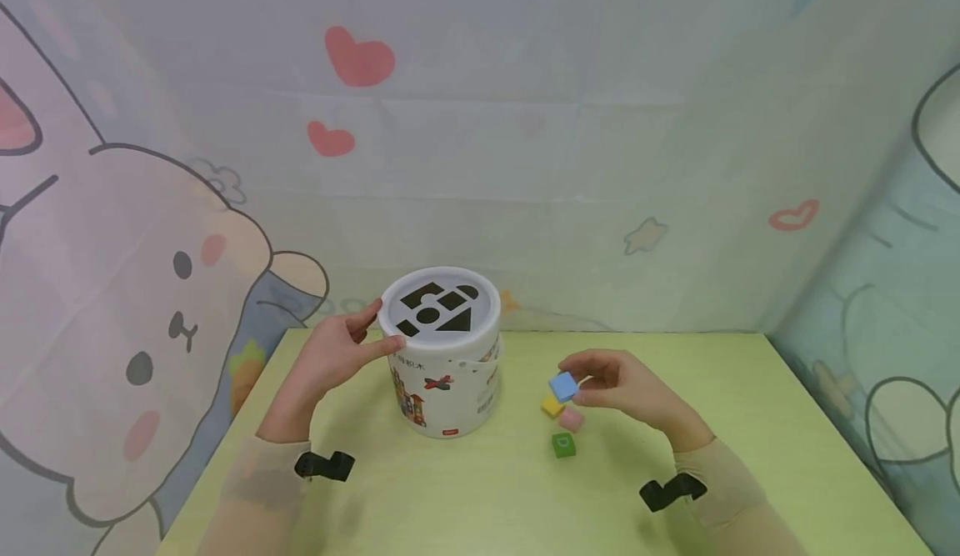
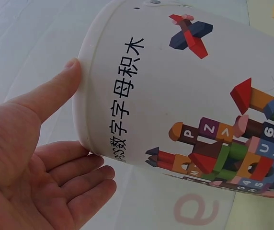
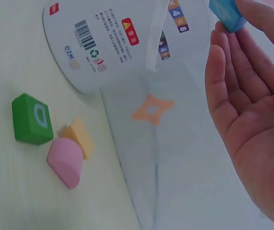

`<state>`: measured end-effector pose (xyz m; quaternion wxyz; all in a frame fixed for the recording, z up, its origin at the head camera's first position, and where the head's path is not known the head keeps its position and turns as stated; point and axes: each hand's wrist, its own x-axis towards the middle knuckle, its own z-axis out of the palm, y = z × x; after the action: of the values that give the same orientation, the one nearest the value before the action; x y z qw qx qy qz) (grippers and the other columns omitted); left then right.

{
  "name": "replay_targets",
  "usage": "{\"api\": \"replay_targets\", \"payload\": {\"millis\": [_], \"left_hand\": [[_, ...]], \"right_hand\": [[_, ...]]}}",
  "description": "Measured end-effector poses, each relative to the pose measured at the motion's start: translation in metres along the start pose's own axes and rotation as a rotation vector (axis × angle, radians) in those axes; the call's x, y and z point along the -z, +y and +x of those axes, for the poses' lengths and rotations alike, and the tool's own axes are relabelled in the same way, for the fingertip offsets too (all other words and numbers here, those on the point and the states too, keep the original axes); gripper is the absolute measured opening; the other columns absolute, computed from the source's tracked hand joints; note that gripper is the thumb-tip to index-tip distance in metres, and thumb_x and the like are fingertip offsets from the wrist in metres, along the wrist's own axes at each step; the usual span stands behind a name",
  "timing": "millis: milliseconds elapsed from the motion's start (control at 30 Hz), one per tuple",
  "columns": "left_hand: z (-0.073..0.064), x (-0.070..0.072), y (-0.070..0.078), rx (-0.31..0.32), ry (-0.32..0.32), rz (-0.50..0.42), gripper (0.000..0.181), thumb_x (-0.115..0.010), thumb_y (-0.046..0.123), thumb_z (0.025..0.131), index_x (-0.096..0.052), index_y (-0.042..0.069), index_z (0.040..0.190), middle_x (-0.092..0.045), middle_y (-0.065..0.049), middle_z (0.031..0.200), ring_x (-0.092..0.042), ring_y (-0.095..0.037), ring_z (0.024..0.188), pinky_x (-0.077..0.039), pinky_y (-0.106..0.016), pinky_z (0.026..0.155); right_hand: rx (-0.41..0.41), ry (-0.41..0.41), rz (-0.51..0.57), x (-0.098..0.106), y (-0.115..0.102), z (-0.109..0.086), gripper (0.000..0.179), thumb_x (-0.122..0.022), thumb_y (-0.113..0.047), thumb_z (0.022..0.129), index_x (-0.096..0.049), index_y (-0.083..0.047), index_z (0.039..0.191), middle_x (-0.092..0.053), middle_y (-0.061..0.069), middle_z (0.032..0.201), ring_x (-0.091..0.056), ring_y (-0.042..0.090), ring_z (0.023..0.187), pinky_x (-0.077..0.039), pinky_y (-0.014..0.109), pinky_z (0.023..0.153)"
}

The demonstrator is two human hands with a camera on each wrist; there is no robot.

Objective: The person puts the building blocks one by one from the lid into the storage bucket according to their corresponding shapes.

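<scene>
A white bucket of toy blocks stands upright, its lid cut with shaped holes. My left hand touches the lid's rim, thumb at the front and index finger at the left; its other fingers are loosely extended. To the right of the bucket, my right hand pinches a blue block between thumb and fingertips, above the table. Below it lie a yellow block, a pink block with a rounded side, and a green block marked with a pale letter.
The pale green table ends at a cloth backdrop printed with a rabbit and hearts. A white carrying handle hangs at the bucket's right side. Black straps circle both wrists.
</scene>
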<state>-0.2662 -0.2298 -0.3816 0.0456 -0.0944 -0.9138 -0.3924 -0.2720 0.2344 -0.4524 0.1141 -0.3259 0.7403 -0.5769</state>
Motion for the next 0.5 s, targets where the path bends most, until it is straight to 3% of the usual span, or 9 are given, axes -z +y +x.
{"api": "replay_targets", "payload": {"millis": [233,500], "left_hand": [[-0.001,0.000,-0.001,-0.005,0.007,-0.008,0.096,-0.082,0.061,0.089,-0.042,0.016,0.164,-0.044,-0.019,0.163,-0.051,-0.041,0.144,-0.051,-0.052,0.102],[-0.001,0.000,0.000,-0.002,0.001,-0.018,0.096,-0.082,0.061,0.090,-0.041,0.017,0.165,-0.043,-0.018,0.164,-0.050,-0.042,0.144,-0.048,-0.057,0.108]], "right_hand": [[0.026,0.001,0.009,-0.007,-0.005,0.019,0.034,-0.078,-0.006,0.098,-0.071,-0.001,0.132,-0.074,0.015,0.124,-0.074,0.030,0.105,-0.060,0.039,0.090],[0.043,-0.071,-0.084,-0.012,-0.021,0.044,0.031,-0.080,-0.012,0.098,-0.075,-0.012,0.128,-0.075,0.011,0.120,-0.071,0.035,0.106,-0.059,0.038,0.092]]}}
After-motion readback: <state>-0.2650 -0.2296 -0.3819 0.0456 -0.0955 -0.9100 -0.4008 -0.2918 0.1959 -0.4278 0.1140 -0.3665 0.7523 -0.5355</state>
